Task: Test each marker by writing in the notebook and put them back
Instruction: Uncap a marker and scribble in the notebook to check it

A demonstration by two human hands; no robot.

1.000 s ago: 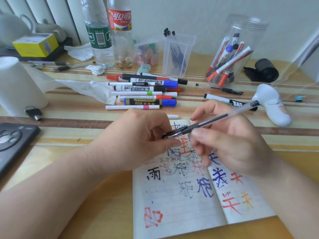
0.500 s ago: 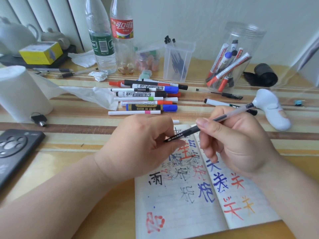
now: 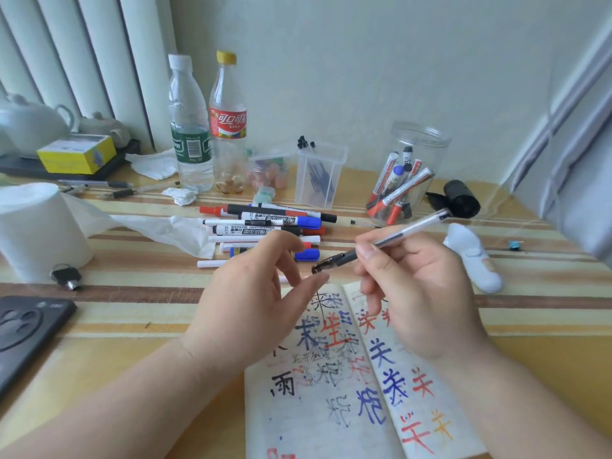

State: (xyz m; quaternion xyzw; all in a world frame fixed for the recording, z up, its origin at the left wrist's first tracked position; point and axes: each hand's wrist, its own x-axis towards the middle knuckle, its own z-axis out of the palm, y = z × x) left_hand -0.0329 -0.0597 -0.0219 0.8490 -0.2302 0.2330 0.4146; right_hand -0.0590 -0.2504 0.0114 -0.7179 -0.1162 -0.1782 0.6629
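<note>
Your right hand (image 3: 424,293) gripped a clear-barrelled gel pen (image 3: 410,228), thumb and fingers curled round its dark grip section. The pen lay slanted in the air, its back end up and to the right, its dark front end pointing left and down toward your left hand (image 3: 261,293). That hand held nothing: its fingers were loosely spread, and the thumb tip sat just under the pen's front end. Whether the two touched, I could not tell, nor whether a cap covered the tip.

Both hands hovered above the open notebook (image 3: 331,409), which lay flat on the striped surface (image 3: 132,329) at the near edge, its pages covered with black, blue, red and orange characters. Behind your left hand lay a loose heap of whiteboard markers (image 3: 265,223) with red, blue and black caps, mostly pointing sideways. Farther right, a clear plastic jar (image 3: 419,144) stood upright with several more markers (image 3: 394,190) leaning inside it. A roll of tissue (image 3: 36,230) stood at the far left, and two plastic bottles (image 3: 205,127) rose behind the heap.
</note>
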